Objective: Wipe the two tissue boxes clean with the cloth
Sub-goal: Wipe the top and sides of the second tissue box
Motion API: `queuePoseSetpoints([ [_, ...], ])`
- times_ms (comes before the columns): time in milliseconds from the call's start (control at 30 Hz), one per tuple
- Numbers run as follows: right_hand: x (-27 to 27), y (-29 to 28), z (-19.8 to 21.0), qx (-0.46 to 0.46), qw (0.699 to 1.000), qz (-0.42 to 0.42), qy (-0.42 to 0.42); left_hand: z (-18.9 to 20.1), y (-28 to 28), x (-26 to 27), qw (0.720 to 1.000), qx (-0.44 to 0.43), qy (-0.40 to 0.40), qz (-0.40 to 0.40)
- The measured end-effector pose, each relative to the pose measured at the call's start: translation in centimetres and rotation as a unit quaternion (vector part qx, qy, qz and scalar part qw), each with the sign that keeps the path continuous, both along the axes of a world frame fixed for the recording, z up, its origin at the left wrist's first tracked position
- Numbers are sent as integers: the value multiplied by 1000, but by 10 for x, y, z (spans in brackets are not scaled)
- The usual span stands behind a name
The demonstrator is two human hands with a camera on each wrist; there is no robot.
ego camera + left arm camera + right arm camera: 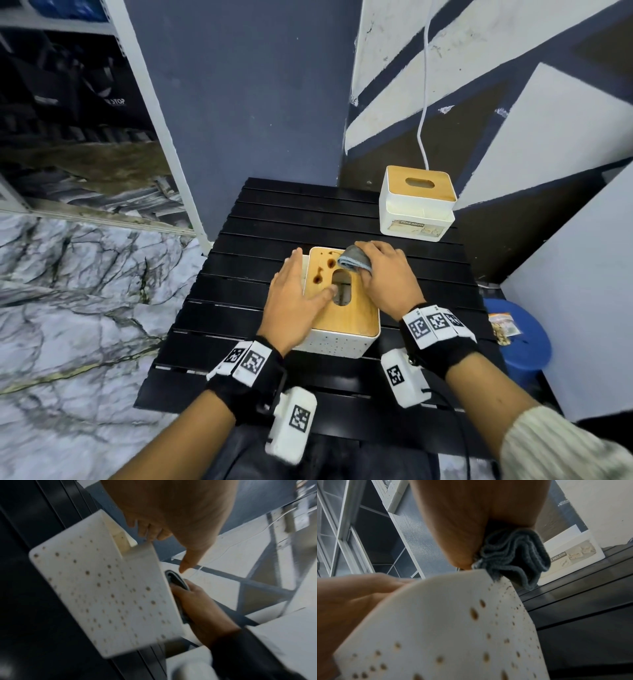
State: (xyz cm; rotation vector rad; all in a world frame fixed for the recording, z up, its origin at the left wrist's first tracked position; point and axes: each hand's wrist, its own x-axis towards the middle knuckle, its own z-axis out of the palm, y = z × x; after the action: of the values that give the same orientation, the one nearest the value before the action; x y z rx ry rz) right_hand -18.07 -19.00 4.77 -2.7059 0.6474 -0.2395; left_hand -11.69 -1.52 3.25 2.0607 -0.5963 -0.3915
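A tissue box [342,318] with a wooden lid and a white, brown-speckled side [102,595] [445,628] stands at the middle of the black slatted table [239,308]. Brown stains [330,263] mark the lid's far end. My left hand [301,281] lies flat on the box's left edge, with its thumb at the slot. My right hand [383,274] grips a bunched grey cloth [354,262] [517,555] and presses it on the lid's far right corner. A second tissue box [416,205], white with a wooden lid, stands untouched at the table's far right.
A white cable [424,102] hangs down the wall behind the second box. A blue stool [517,339] carrying a snack packet stands off the table's right edge. Marble floor lies to the left, and walls close in behind and to the right.
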Motion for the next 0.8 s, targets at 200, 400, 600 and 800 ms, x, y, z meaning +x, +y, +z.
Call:
queuePoseSetpoints([
  [200,-1,14,-3,2,999,-50,-16,-8,5,-36,997,42,1,58],
  [400,-18,13,-8,-22,999,-26,-9,-13,-10,-32,991,54,-56,109],
  [600,-39,-1,-5,-39,998,40,10,-15,-8,-4,994,42,-81,51],
  [800,-51,-13,4,-31,989,138,42,-6,-2,34,997,14,-22,-79],
])
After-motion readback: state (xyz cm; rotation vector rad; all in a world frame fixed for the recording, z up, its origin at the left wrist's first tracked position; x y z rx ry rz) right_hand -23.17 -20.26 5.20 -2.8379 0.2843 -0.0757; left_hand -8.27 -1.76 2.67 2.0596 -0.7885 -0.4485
